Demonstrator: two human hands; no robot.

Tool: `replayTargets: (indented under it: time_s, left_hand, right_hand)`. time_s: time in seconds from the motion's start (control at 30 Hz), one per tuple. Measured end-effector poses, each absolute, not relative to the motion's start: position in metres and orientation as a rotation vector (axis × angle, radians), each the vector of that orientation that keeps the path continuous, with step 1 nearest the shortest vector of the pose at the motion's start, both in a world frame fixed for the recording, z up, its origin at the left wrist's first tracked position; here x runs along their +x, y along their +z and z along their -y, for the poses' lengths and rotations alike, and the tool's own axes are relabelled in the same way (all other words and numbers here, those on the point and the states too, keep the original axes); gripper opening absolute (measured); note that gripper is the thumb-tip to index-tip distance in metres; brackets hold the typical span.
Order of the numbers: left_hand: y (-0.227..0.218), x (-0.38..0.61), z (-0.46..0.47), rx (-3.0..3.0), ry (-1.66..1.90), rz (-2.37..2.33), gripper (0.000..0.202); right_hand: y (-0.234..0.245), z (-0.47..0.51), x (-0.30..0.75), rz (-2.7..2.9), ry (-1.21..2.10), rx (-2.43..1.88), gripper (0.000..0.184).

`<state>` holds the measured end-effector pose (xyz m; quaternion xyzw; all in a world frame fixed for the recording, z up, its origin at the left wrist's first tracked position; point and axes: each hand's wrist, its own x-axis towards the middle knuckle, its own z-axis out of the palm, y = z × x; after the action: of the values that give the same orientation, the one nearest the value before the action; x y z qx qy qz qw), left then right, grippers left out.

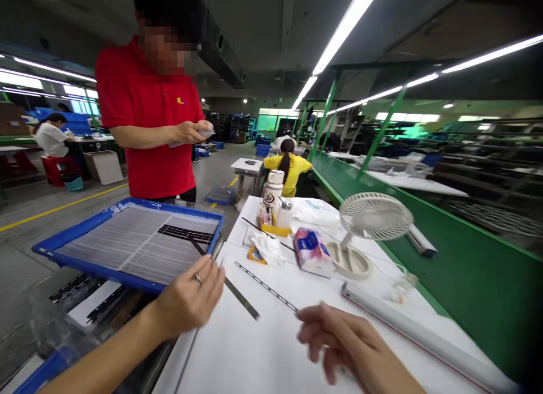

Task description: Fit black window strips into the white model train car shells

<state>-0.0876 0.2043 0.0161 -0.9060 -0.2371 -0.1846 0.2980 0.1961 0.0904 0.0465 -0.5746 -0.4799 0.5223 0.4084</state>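
Note:
My left hand [190, 298], with a ring on one finger, is closed in a pinch on a flat dark strip [241, 296]. One end of that strip points at the blue tray, the other slants down over the white table. A thin pointed tip shows by the fingertips, too small to name. My right hand [343, 343] is slightly blurred above the table, fingers loosely curled and apart. Close to its fingertips ends a narrow black slotted strip [266, 285]; whether they touch I cannot tell. The blue tray [127, 276] at left holds rows of pale strips and several black strips [186, 233].
On the table [241, 354] stand a white fan [375, 215], a tissue pack [313, 251], a bottle [272, 193], a tape roll [257, 256] and a long grey bar [407, 320]. A person in red [156, 116] stands behind the tray, hands around something whitish. A green partition [466, 269] runs along the right.

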Motion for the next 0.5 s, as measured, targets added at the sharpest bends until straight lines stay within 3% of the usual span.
replayTargets:
  time_s: [0.07, 0.17, 0.5]
  left_hand:
    - [0.027, -0.067, -0.161, -2.234, -0.652, 0.317, 0.033]
    - [0.036, -0.045, -0.118, -2.191, -0.731, 0.143, 0.033]
    - [0.018, -0.005, -0.048, -2.542, -0.971, 0.136, 0.037]
  right_hand:
    - [0.056, -0.080, 0.174, 1.032, 1.595, -1.288, 0.047]
    - [0.054, -0.047, 0.158, 0.926, 1.758, -1.211, 0.041]
    - [0.016, 0.055, 0.201, 1.020, 1.602, -1.287, 0.041]
